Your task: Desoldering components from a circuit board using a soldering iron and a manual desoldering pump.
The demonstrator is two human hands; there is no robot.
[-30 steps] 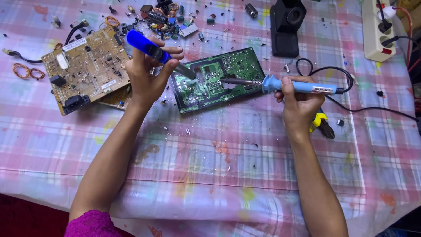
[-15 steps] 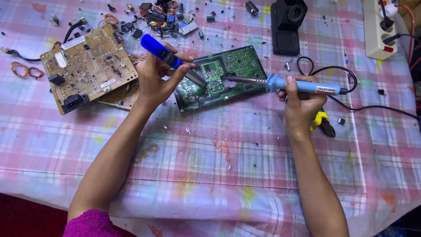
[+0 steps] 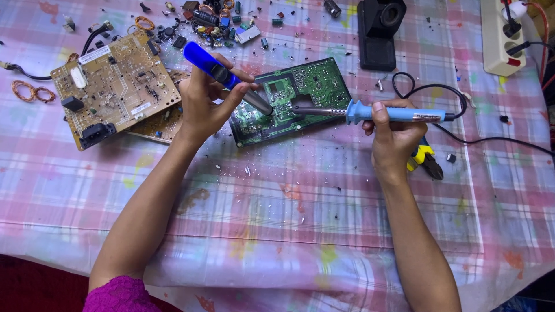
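The green circuit board [image 3: 300, 92] lies right of the tan circuit board [image 3: 113, 86], pliers [image 3: 425, 160] farther right.

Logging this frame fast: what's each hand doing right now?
Left hand: closed around a blue desoldering pump, tip at the green circuit board.
Right hand: closed around a blue soldering iron, tip on the same board.

A bench [image 3: 289, 231] under a pink plaid cloth carries a green circuit board [image 3: 312, 86], a tan circuit board [image 3: 115, 86], loose components [image 3: 214, 23], yellow-handled cutters [image 3: 426, 160] and a white power strip [image 3: 502, 43].
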